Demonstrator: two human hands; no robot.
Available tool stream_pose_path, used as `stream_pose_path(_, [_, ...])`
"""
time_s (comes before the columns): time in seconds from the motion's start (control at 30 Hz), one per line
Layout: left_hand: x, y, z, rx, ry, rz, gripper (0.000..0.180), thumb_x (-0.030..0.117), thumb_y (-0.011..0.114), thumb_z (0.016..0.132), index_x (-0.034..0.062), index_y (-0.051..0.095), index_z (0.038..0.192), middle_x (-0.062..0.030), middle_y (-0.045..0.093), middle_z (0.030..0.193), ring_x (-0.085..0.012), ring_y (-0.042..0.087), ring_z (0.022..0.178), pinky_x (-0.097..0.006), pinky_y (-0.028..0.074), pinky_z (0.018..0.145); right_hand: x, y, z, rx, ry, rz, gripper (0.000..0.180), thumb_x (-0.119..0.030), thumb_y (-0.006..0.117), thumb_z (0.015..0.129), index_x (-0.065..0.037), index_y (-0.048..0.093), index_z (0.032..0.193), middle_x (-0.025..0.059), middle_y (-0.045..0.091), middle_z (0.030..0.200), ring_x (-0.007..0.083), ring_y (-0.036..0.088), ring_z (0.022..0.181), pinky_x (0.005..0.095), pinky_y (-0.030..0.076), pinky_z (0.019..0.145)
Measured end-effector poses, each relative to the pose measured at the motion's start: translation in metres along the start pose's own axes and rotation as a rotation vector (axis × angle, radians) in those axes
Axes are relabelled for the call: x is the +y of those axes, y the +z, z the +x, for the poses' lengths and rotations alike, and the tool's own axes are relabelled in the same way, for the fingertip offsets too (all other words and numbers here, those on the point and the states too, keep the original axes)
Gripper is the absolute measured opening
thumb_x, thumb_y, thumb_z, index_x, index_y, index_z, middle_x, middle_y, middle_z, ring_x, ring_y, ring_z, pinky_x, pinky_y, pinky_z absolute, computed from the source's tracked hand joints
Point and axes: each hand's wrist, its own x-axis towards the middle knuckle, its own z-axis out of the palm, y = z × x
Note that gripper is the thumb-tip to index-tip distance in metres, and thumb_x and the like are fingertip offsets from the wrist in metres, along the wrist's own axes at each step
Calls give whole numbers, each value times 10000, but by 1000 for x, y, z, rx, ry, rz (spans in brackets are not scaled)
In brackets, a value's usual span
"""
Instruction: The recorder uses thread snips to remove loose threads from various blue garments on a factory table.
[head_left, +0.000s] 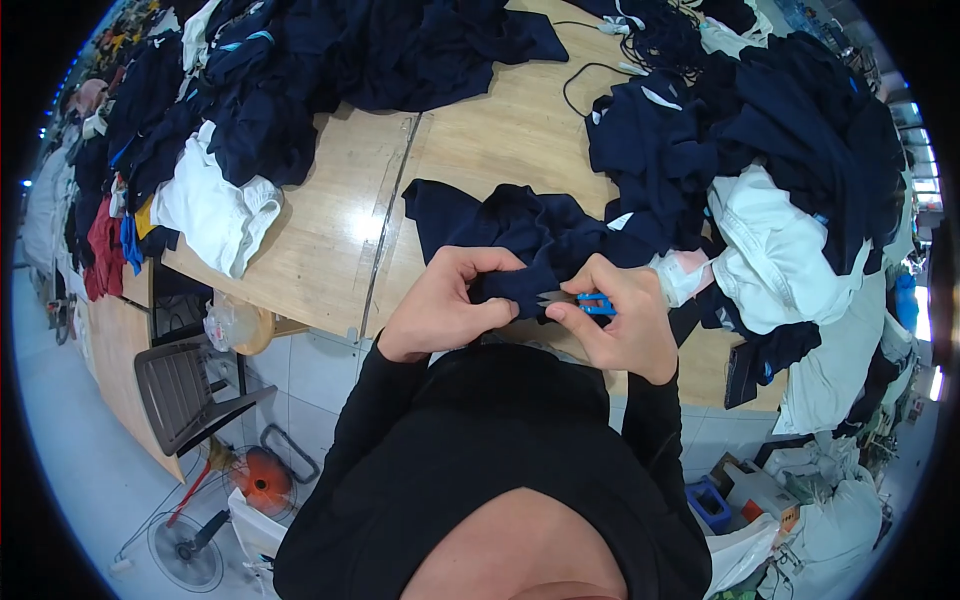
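Observation:
A dark navy garment lies on the wooden table in front of me, one edge pulled up toward my chest. My left hand pinches that edge between thumb and fingers. My right hand grips small blue-handled thread snips, their metal tips pointing left at the pinched fabric, right beside my left fingertips. My black sleeves come up from the lower edge.
Heaps of navy clothing cover the table's far left and right, with white garments mixed in. A black cable loops at the back. On the floor at left stand a grey chair and an orange fan.

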Motion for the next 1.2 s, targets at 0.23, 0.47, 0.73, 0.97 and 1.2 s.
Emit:
stream_pose_path(0.23, [4, -2, -2, -19, -55, -39, 300, -55, 719, 846, -45, 746, 1144, -7, 738, 967, -32, 663, 848, -203, 539, 747, -1, 0, 4, -8, -23, 27, 283, -109, 907, 824, 18, 657, 855, 123, 682, 705, 237, 668, 568, 296, 458, 538])
stream_pose_path(0.47, [4, 4, -1, 11, -25, -54, 262, -8, 714, 838, -35, 768, 1094, 22, 694, 861, -37, 607, 757, -217, 478, 665, 2, -1, 4, -34, -39, 11, 290, -164, 910, 837, -9, 665, 850, 115, 678, 683, 248, 666, 545, 297, 456, 520])
stream_pose_path(0.73, [1, 4, 0, -27, 6, -73, 262, -24, 708, 838, -45, 772, 1091, 23, 700, 869, -31, 603, 759, -206, 463, 660, 1, -5, 7, -77, -39, -3, 292, -205, 899, 868, -35, 664, 834, 108, 655, 659, 260, 653, 526, 308, 452, 513])
stream_pose_path(0.97, [1, 3, 1, -22, -7, -92, 273, -19, 716, 854, -47, 767, 1120, 21, 710, 895, -36, 614, 800, -210, 490, 716, 15, 3, -4, 102, 96, 273, 203, -123, 833, 940, -6, 667, 954, 65, 682, 768, 134, 652, 636, 251, 461, 594])
stream_pose_path(1.2, [-10, 9, 7, 56, 102, -125, 240, -32, 708, 969, -49, 736, 1206, -9, 746, 1100, -66, 642, 1014, -244, 515, 936, 13, 25, -7, 386, 279, 372, 355, -2, 834, 904, 36, 692, 1226, 41, 658, 944, 67, 600, 790, 207, 459, 690])
